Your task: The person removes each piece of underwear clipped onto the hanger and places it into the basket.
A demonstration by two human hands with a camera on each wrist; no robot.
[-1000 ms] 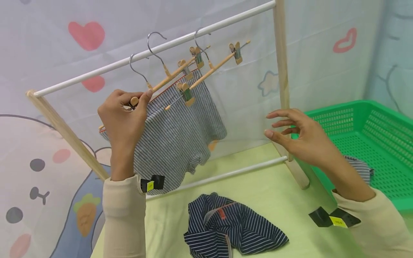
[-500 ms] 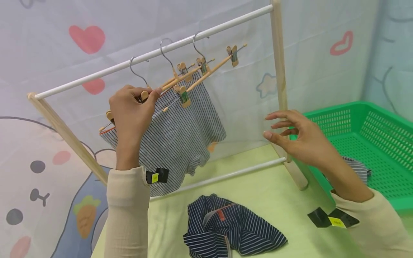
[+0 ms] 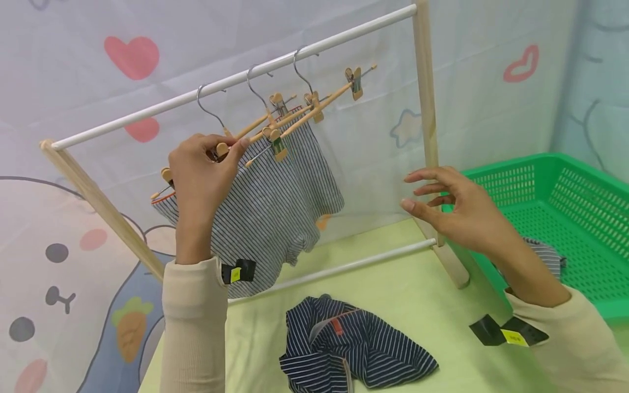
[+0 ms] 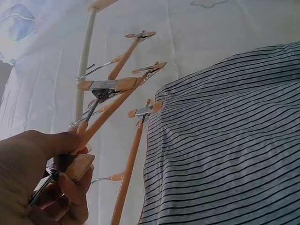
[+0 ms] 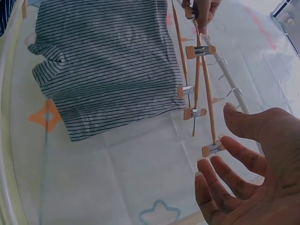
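My left hand [image 3: 199, 177] pinches one clip end of the middle clip hanger [image 3: 294, 117], whose metal hook lies over the white rail [image 3: 366, 31]. No garment shows on this hanger. Behind it, light striped shorts [image 3: 267, 213] hang from the left clip hanger [image 3: 211, 112], held by its clips. On its right is a bare clip hanger [image 3: 336, 96], also hooked on the rail. In the left wrist view, the thumb and fingers close round the clip end of the wooden bar [image 4: 108, 112]. My right hand [image 3: 457, 210] hovers near the right post, fingers loosely bent, touching nothing.
A dark striped garment [image 3: 361, 344] lies crumpled on the light green table [image 3: 417, 295]. At the right stands a green basket [image 3: 530, 210] with a striped cloth [image 3: 547, 256] inside. The rack's wooden posts [image 3: 427, 109] stand at both sides, with a printed curtain behind.
The middle hanger's hook has gone from above the rail onto it, as my left hand shifted right with it. The right hand has stayed almost still.
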